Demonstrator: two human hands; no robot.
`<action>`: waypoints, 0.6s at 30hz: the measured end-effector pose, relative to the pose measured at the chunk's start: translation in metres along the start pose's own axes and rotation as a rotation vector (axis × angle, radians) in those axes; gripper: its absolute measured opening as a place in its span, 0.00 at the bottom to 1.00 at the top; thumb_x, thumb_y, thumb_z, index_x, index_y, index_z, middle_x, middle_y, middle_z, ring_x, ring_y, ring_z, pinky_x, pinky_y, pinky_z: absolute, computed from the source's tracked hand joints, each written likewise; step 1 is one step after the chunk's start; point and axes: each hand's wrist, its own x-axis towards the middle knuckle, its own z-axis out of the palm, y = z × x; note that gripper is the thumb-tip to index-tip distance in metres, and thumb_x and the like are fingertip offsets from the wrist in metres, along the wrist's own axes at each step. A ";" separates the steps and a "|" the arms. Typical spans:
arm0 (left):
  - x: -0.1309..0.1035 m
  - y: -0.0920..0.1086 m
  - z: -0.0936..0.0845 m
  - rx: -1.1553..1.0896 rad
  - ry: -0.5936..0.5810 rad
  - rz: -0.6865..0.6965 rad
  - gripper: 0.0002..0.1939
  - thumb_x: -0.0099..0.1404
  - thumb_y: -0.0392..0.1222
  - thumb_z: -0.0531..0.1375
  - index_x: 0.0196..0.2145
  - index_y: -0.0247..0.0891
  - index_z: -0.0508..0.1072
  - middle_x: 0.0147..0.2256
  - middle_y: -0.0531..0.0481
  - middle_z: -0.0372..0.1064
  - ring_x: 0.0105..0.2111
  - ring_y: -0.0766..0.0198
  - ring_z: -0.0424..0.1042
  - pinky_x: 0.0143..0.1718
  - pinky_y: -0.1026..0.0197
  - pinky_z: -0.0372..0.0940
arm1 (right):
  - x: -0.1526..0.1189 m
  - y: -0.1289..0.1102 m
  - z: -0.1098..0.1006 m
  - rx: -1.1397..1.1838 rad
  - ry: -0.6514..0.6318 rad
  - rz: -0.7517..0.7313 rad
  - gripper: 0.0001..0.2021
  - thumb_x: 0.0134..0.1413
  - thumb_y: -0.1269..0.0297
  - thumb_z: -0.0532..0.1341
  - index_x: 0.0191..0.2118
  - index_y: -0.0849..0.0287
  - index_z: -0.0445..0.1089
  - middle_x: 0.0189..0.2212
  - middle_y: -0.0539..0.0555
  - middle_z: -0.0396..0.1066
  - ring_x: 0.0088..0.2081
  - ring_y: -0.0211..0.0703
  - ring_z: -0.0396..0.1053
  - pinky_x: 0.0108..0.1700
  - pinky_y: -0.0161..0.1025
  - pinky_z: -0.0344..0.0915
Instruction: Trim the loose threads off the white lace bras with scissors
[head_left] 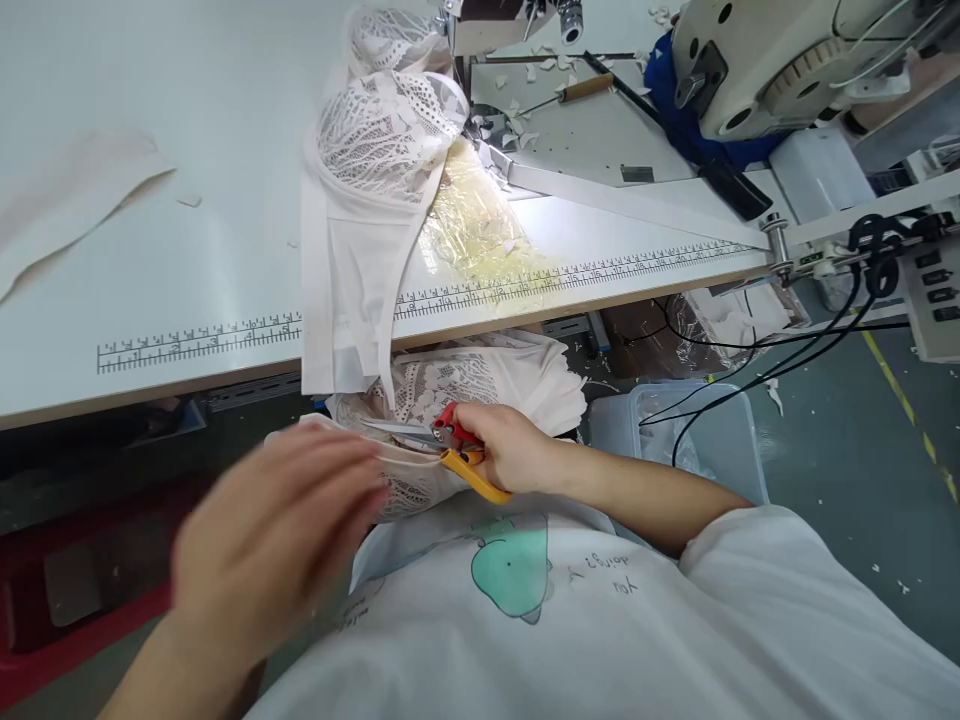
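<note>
Scissors point(442, 434) with one red and one yellow handle lie in the right hand point(519, 448), fingers closed about the handles; blades point leftward from the grip, over white lace pieces point(517, 375) bunched at the person's lap. Left hand point(281, 530) is to the left of the grip, motion-blurred, fingers extended toward the scissors; cannot tell whether it holds or touches the fabric. Beyond the grip, a white lace garment point(364, 215) lies on the white table point(217, 250), its lower ends hanging over the front edge. A printed ruler scale point(600, 272) runs along that edge, both sides of the garment. Far beyond and right of the grip: wooden-handled tool point(586, 88) and sewing machine point(750, 75). Right of the grip, below table level: translucent bin point(739, 440). Far left on the table: loose white fabric piece point(67, 195).
</note>
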 end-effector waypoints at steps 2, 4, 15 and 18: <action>0.006 0.007 0.009 0.037 -0.164 0.226 0.07 0.60 0.36 0.57 0.38 0.35 0.70 0.35 0.45 0.73 0.36 0.55 0.71 0.42 0.50 0.66 | 0.000 -0.003 0.000 -0.035 -0.003 0.011 0.11 0.40 0.68 0.63 0.30 0.59 0.59 0.27 0.47 0.65 0.29 0.35 0.62 0.28 0.31 0.55; 0.013 0.009 0.023 0.094 -0.271 0.227 0.08 0.63 0.38 0.53 0.33 0.35 0.71 0.29 0.46 0.73 0.30 0.54 0.72 0.32 0.51 0.67 | 0.000 -0.003 0.000 -0.068 -0.006 0.023 0.11 0.41 0.68 0.63 0.30 0.59 0.59 0.28 0.47 0.66 0.29 0.35 0.62 0.28 0.31 0.55; 0.020 -0.020 0.041 -0.164 -0.534 -0.155 0.16 0.63 0.49 0.48 0.32 0.40 0.73 0.29 0.51 0.72 0.28 0.61 0.70 0.26 0.62 0.60 | -0.015 0.031 -0.041 -0.266 -0.174 -0.011 0.06 0.46 0.68 0.60 0.30 0.60 0.60 0.29 0.50 0.68 0.29 0.36 0.62 0.29 0.31 0.54; 0.016 -0.031 0.040 -0.225 -0.554 -0.263 0.16 0.61 0.54 0.50 0.31 0.43 0.72 0.31 0.54 0.73 0.28 0.63 0.71 0.28 0.64 0.62 | -0.024 0.046 -0.057 -0.268 -0.135 0.059 0.05 0.45 0.68 0.60 0.27 0.60 0.61 0.26 0.49 0.66 0.28 0.35 0.60 0.28 0.31 0.53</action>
